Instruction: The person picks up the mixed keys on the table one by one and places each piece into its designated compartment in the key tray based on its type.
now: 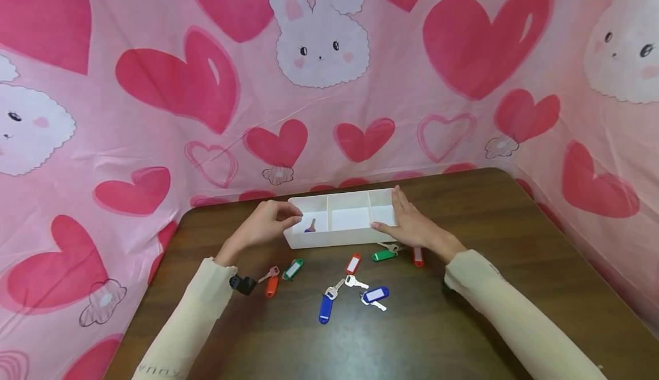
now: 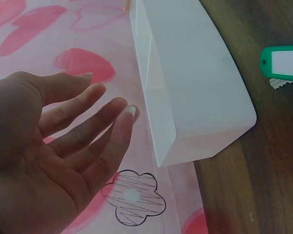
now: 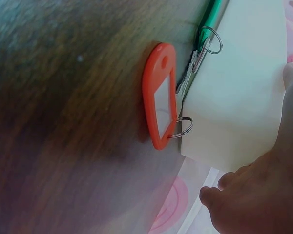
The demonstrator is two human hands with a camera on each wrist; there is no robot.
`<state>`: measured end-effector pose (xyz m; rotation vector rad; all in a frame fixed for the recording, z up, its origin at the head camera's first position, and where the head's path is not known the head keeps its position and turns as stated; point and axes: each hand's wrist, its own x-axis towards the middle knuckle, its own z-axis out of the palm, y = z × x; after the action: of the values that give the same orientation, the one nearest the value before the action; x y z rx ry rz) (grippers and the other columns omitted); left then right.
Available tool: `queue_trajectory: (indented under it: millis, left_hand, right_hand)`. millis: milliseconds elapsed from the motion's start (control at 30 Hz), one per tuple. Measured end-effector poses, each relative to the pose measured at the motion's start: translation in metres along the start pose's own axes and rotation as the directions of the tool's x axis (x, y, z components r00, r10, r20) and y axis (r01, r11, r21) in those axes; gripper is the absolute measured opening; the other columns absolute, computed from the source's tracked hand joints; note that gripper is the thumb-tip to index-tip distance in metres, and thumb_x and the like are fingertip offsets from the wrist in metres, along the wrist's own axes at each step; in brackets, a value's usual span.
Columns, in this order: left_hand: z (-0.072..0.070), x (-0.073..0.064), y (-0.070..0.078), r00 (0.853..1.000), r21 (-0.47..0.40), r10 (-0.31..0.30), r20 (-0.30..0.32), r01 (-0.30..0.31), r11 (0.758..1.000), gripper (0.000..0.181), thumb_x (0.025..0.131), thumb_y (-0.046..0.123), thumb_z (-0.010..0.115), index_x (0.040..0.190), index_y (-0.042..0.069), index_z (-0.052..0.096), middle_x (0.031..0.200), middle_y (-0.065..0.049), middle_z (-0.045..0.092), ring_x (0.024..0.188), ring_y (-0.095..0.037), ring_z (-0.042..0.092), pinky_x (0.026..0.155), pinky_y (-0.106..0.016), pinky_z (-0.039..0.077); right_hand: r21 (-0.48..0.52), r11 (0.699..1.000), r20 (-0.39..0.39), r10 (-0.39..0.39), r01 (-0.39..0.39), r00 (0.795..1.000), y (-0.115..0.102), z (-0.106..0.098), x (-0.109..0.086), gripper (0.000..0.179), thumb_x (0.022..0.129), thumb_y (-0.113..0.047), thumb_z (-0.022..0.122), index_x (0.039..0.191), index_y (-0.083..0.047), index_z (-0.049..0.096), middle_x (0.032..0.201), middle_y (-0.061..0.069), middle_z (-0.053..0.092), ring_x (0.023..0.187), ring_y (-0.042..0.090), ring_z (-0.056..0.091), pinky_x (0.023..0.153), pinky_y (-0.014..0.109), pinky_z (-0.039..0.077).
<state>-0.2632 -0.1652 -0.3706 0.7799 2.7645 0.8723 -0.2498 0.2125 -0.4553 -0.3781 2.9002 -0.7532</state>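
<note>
A white three-compartment tray (image 1: 309, 240) stands near the back of the table. In its left compartment lies a key with a blue tag (image 1: 310, 229). My left hand (image 1: 268, 220) hovers at the tray's left end, fingers loosely bent. The left wrist view shows this hand (image 2: 73, 141) holding nothing, apart from the tray (image 2: 205, 73). At the other end my right hand (image 1: 414, 225) rests on the tray, thumb at the front rim and extended fingers along the right end. A red key tag (image 3: 158, 97) lies beside that wrist.
Keys with coloured tags lie scattered before the tray: green tags (image 1: 293, 269) (image 1: 383, 255), orange-red tags (image 1: 272, 287) (image 1: 353, 264), blue tags (image 1: 325, 309) (image 1: 375, 295). A pink heart-printed cloth (image 1: 319, 105) hangs behind the wooden table (image 1: 412, 340).
</note>
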Motion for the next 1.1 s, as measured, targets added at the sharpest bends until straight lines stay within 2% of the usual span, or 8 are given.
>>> queue_trajectory:
  millis: [267,467,600,933,1100]
  left_hand:
    - [0.003,-0.016,0.003,1.0,0.034,0.017,-0.019,-0.017,0.999,0.021,0.101,0.017,0.07,0.119,0.011,0.077,0.113,-0.006,0.079,0.099,-0.021,0.073,0.086,-0.037,0.065]
    - [0.007,-0.03,0.004,1.0,0.048,-0.022,-0.02,0.023,0.999,0.023,0.1,0.019,0.072,0.121,0.012,0.077,0.113,-0.006,0.076,0.094,-0.02,0.07,0.084,-0.035,0.065]
    - [0.007,-0.038,0.004,0.999,0.06,-0.026,-0.022,0.028,0.998,0.025,0.1,0.02,0.073,0.122,0.012,0.077,0.114,-0.006,0.076,0.094,-0.018,0.07,0.085,-0.036,0.065]
    - [0.011,-0.055,-0.002,1.0,0.041,-0.02,-0.004,0.021,0.999,0.029,0.1,0.022,0.071,0.125,0.008,0.075,0.122,-0.009,0.076,0.107,-0.023,0.071,0.096,-0.048,0.063]
    - [0.014,-0.061,-0.006,0.999,0.043,-0.034,0.006,0.033,0.999,0.029,0.1,0.021,0.072,0.126,0.009,0.075,0.123,-0.007,0.076,0.11,-0.024,0.071,0.098,-0.048,0.062]
  right_hand:
    - [-0.003,1.0,-0.007,0.007,-0.007,1.0,0.0,-0.001,-0.001,0.126,0.091,-0.079,0.055,0.167,0.001,-0.005,0.177,0.023,-0.006,0.164,0.046,0.003,0.127,0.066,0.022]
    - [-0.004,1.0,0.002,0.007,-0.007,1.0,0.002,0.0,0.0,0.126,0.092,-0.08,0.054,0.166,0.002,-0.006,0.177,0.023,-0.008,0.164,0.047,0.002,0.126,0.067,0.022]
    - [-0.003,1.0,-0.002,0.002,-0.002,1.0,0.003,0.0,0.001,0.126,0.092,-0.08,0.053,0.166,0.002,-0.006,0.177,0.023,-0.007,0.164,0.047,0.002,0.127,0.067,0.021]
    - [-0.002,1.0,0.0,0.005,-0.005,1.0,0.001,0.0,0.0,0.125,0.091,-0.079,0.055,0.167,0.001,-0.005,0.177,0.022,-0.006,0.164,0.046,0.002,0.127,0.065,0.022]
    - [0.003,1.0,0.004,0.007,-0.007,1.0,0.001,0.0,0.0,0.125,0.092,-0.079,0.055,0.167,0.001,-0.006,0.177,0.022,-0.008,0.165,0.046,0.002,0.127,0.065,0.022]
